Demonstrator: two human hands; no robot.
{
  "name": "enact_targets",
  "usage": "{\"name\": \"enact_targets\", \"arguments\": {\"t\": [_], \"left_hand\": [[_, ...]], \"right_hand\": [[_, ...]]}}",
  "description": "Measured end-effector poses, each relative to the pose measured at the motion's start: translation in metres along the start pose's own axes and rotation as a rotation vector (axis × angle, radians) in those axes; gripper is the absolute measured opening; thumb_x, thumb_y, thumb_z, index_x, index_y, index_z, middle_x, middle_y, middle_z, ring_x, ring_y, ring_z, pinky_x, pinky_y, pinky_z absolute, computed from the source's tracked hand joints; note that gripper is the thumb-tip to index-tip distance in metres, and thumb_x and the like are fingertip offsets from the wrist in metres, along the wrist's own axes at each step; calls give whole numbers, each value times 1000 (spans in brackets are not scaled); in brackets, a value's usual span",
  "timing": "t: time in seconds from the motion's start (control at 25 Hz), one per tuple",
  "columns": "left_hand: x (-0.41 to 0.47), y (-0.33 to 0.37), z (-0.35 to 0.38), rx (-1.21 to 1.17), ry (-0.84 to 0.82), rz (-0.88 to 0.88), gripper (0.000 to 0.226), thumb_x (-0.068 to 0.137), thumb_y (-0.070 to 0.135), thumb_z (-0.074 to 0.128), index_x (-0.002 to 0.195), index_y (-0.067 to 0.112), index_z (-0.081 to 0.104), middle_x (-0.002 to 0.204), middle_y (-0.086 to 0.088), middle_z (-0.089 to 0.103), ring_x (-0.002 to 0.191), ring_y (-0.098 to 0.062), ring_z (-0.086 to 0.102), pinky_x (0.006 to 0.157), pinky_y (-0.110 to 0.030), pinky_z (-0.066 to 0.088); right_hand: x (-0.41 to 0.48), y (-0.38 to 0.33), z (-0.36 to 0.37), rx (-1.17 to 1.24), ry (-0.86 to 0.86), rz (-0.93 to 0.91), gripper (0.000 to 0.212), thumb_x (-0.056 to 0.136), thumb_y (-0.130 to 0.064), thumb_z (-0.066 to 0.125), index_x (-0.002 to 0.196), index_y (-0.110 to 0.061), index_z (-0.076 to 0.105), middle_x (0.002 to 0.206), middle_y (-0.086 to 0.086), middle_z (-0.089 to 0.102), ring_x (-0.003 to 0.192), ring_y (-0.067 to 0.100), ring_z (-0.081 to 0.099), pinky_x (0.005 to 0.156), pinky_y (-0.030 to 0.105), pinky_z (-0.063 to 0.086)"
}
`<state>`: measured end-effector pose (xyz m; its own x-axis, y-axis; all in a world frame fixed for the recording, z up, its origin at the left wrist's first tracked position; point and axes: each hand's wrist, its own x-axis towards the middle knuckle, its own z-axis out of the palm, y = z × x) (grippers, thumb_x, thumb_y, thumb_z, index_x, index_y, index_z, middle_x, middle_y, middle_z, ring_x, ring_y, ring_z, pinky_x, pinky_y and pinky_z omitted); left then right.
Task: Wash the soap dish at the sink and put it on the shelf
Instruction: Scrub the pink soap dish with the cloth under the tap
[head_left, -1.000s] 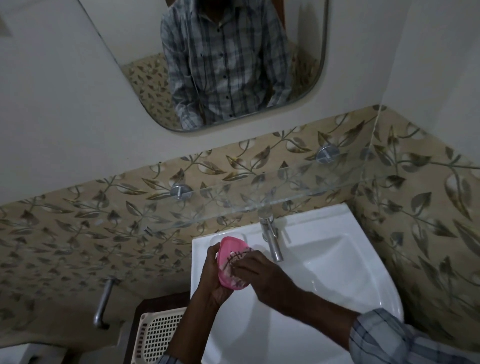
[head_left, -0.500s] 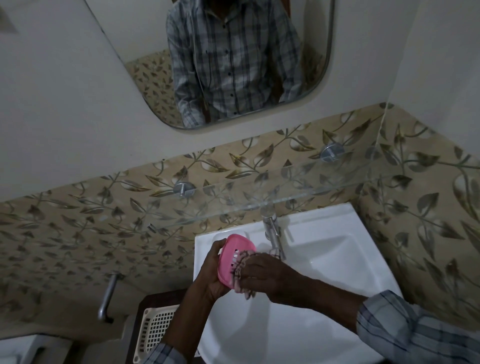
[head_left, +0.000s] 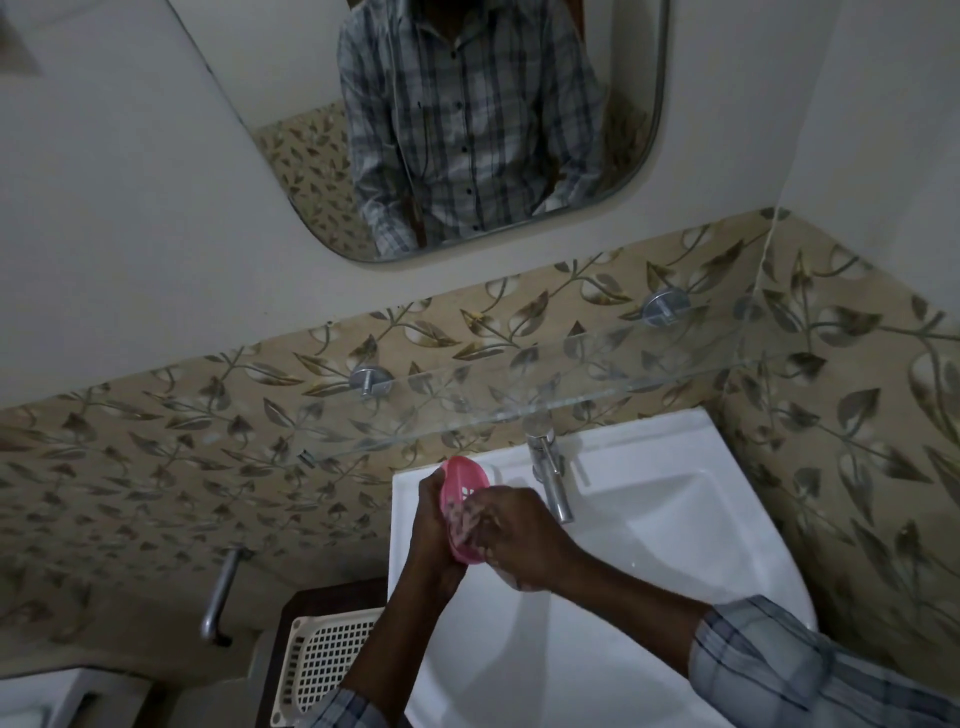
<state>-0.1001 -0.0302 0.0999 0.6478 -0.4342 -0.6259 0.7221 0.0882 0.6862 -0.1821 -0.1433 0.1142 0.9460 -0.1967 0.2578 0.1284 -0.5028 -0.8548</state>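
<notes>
My left hand (head_left: 434, 525) grips the pink soap dish (head_left: 462, 506) upright over the sink (head_left: 675, 519). My right hand (head_left: 519, 535) has its fingers (head_left: 480, 512) pressed into the dish, seemingly to scrub it.

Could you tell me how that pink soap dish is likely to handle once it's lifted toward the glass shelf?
The soap dish looks like thin moulded plastic, so probably light and stiff. The right hand rubs it over the sink, so it may be slippery. The left hand wraps its back, which should help.

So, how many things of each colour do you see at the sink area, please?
Pink: 1, soap dish
White: 1, sink
Silver: 1, tap
Cream: 1, perforated basket
Clear: 1, glass shelf
Total: 5
</notes>
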Motion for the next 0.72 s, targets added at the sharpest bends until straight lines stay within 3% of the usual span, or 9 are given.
{"name": "enact_targets", "arguments": {"t": [0.08, 0.16, 0.24, 0.32, 0.4, 0.48, 0.56, 0.64, 0.72], "left_hand": [[-2, 4, 3, -12, -53, 29, 58, 86, 51, 46, 111, 2, 66, 96, -19, 71, 84, -31, 68, 80, -41, 52], [-3, 3, 7, -50, -71, 12, 59, 83, 50, 50, 115, 2, 62, 94, -17, 69, 83, -29, 66, 79, -40, 52], [-4, 3, 9, -71, -85, -8, 55, 78, 45, 61, 112, 2, 62, 93, -15, 67, 84, -28, 65, 78, -39, 53], [-6, 6, 4, -98, -136, -109, 56, 60, 38, 80, 95, -3, 65, 78, -16, 67, 70, -29, 68, 65, -35, 58], [-11, 7, -8, -160, -177, -174, 63, 69, 45, 72, 102, -8, 64, 82, -21, 66, 70, -32, 67, 65, -36, 59], [-6, 3, -19, -159, -175, -151, 69, 81, 51, 57, 122, -4, 59, 97, -24, 66, 82, -33, 65, 75, -40, 55], [-9, -2, -13, -115, -176, -137, 66, 80, 53, 58, 118, -1, 65, 99, -23, 67, 85, -33, 64, 76, -40, 54], [-13, -6, -3, -71, -194, -77, 58, 74, 52, 64, 106, 5, 73, 100, -17, 72, 88, -30, 70, 78, -39, 57], [-17, -8, 4, 0, -182, 11, 56, 75, 51, 64, 111, 8, 72, 108, -15, 72, 98, -29, 69, 85, -40, 55]], "right_hand": [[27, 5, -9, 22, 154, 232, 18, 84, -4, 62, 97, -10, 72, 96, 8, 73, 89, 20, 67, 77, 27, 51], [36, 10, -9, -246, 190, 176, 28, 85, -2, 61, 111, -11, 69, 106, 9, 68, 98, 24, 62, 82, 33, 52], [23, 3, 1, -372, 77, -37, 39, 82, 5, 57, 117, -10, 66, 111, 10, 64, 104, 24, 54, 87, 38, 51], [-9, 1, 7, -417, -106, -451, 44, 75, 10, 50, 112, -8, 65, 111, 10, 65, 105, 24, 51, 97, 36, 42], [-19, 17, -8, -444, -193, -655, 48, 74, 15, 50, 111, -11, 66, 113, 7, 67, 107, 25, 56, 99, 34, 43], [-9, 32, -24, -373, 43, -426, 51, 77, 18, 54, 116, -14, 66, 116, 4, 67, 107, 24, 59, 90, 40, 53], [3, 25, -20, -307, 222, -216, 55, 78, 18, 58, 125, -11, 62, 128, 9, 64, 121, 28, 57, 99, 48, 51], [3, 13, -2, -468, 160, -367, 54, 80, 10, 54, 131, -10, 58, 138, 13, 57, 132, 34, 48, 109, 45, 41], [0, 12, 8, -515, 99, -399, 63, 74, 10, 60, 134, -11, 55, 139, 13, 57, 131, 34, 50, 105, 42, 44]]}}
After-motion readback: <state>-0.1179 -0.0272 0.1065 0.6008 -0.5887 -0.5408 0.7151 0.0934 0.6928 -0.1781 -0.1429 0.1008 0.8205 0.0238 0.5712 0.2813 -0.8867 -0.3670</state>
